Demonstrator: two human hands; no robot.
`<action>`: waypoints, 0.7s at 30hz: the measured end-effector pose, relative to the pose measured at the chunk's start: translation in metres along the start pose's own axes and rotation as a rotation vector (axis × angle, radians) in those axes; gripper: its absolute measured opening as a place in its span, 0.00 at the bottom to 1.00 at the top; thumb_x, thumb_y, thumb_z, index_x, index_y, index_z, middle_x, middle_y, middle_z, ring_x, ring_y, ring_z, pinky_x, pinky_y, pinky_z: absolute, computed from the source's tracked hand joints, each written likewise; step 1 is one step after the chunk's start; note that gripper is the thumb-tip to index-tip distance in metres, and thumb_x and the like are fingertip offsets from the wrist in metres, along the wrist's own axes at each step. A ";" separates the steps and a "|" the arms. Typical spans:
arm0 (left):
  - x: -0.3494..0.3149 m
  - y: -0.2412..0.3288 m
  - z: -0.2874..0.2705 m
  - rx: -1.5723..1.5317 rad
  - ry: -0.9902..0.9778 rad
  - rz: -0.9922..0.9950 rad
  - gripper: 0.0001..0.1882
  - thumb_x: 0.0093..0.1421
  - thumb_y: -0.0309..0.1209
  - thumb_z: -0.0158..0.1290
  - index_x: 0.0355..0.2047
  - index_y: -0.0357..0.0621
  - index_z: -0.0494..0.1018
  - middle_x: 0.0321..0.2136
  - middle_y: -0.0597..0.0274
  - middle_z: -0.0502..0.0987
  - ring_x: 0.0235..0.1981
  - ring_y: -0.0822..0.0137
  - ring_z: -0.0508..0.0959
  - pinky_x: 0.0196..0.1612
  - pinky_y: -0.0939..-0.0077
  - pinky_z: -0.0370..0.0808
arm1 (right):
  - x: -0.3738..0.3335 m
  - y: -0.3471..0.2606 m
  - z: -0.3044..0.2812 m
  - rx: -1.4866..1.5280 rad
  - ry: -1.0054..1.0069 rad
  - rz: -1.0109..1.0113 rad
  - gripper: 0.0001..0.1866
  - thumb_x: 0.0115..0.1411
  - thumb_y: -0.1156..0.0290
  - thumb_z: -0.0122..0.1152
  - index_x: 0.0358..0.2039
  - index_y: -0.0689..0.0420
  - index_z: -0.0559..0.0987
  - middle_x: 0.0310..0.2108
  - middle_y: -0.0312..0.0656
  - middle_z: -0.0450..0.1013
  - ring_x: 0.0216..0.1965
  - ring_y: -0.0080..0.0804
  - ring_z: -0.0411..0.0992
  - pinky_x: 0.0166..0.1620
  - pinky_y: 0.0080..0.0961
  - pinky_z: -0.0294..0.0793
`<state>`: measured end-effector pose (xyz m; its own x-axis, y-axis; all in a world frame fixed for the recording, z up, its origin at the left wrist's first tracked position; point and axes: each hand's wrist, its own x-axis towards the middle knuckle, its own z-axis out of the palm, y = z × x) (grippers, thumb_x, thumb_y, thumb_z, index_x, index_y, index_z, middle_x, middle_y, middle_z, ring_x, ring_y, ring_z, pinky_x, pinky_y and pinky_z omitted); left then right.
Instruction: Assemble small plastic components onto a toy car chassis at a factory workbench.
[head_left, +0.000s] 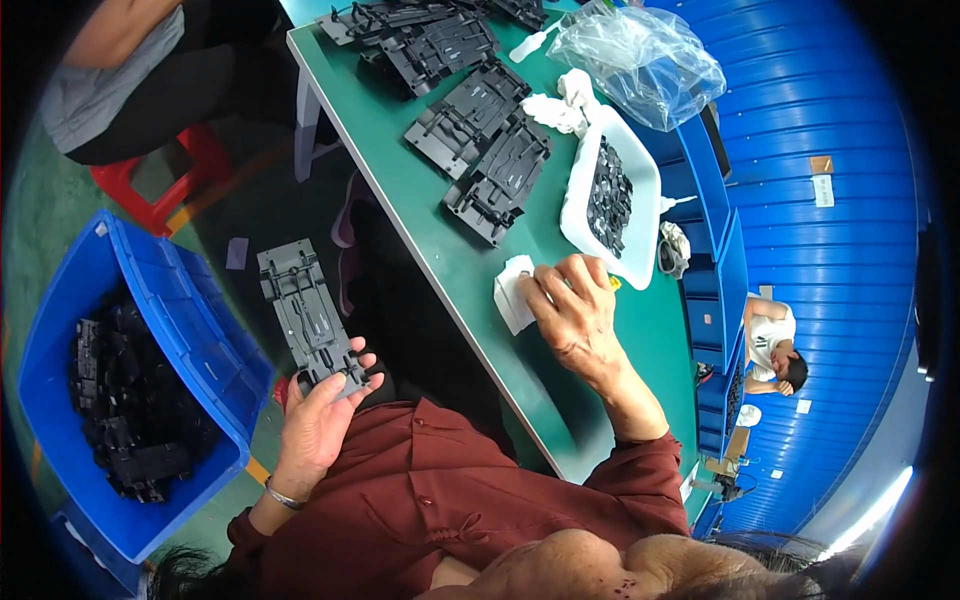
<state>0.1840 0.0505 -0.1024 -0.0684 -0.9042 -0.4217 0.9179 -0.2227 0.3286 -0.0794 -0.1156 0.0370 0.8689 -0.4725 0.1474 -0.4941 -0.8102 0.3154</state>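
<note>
My left hand [325, 405] grips one end of a dark grey moulded plastic chassis [308, 308], thumb on top, holding it off the table's near edge. It looks like the underside of a toy car. Over the green table [455, 255], my right hand [575, 310] is closed, its fingers bent together beside a white paper or cloth [514, 294]. A small yellow piece [615, 284] shows at that hand's far side; what the fingers pinch is hidden. Similar chassis [500, 175] lie in a row farther up the table.
A white tub [648, 205] of small black parts stands beyond my right hand, near a crumpled white cloth [570, 102] and clear plastic bag [640, 60]. At left, a blue crate [190, 330] holds black parts near a red stool [165, 185]. Other people sit nearby.
</note>
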 end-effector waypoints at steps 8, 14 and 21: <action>0.000 0.001 0.001 0.000 -0.010 0.001 0.27 0.65 0.23 0.53 0.64 0.40 0.63 0.59 0.46 0.72 0.58 0.53 0.75 0.60 0.48 0.74 | -0.014 0.000 0.011 0.498 0.239 0.468 0.08 0.52 0.83 0.68 0.33 0.60 0.83 0.30 0.38 0.74 0.29 0.33 0.72 0.31 0.28 0.70; 0.000 0.002 0.001 -0.010 -0.008 -0.011 0.26 0.64 0.21 0.54 0.63 0.39 0.65 0.59 0.48 0.72 0.58 0.54 0.75 0.61 0.47 0.74 | -0.017 -0.008 0.015 1.028 0.150 0.992 0.05 0.59 0.79 0.68 0.36 0.62 0.86 0.31 0.33 0.73 0.33 0.18 0.71 0.36 0.18 0.71; 0.000 0.000 0.002 -0.004 0.004 -0.009 0.26 0.64 0.22 0.53 0.63 0.40 0.65 0.59 0.48 0.72 0.58 0.55 0.75 0.60 0.47 0.74 | -0.017 -0.003 0.027 1.071 0.148 1.048 0.05 0.60 0.78 0.69 0.37 0.63 0.86 0.31 0.33 0.72 0.32 0.18 0.72 0.38 0.18 0.72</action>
<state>0.1831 0.0501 -0.1007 -0.0753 -0.9007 -0.4279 0.9188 -0.2294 0.3212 -0.0937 -0.1141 0.0081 0.0817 -0.9964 -0.0232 -0.6063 -0.0312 -0.7947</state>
